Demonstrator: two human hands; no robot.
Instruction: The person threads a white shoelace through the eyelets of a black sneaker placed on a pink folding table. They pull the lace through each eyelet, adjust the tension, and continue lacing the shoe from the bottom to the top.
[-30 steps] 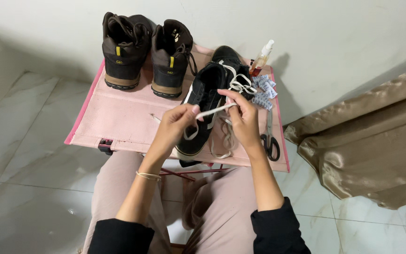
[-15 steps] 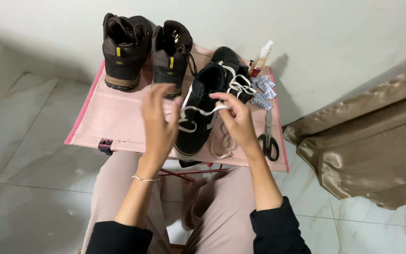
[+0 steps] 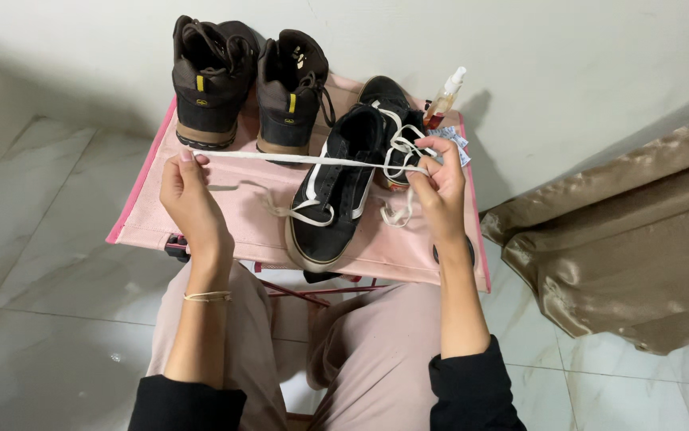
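On pink folding table [image 3: 225,215] mid-frame: black sneaker [image 3: 330,191] partly laced, white lace [image 3: 296,159] stretched taut across, left hand [image 3: 189,199] pinching one end, right hand [image 3: 440,191] gripping the other; upper eyelets seemingly left.

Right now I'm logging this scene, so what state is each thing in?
white shoelace: pulled taut between both hands
left hand: pinching the lace end
right hand: gripping the lace
black sneaker: partly unlaced
brown boots: upright, side by side
spray bottle: upright, capped
pink table: unfolded
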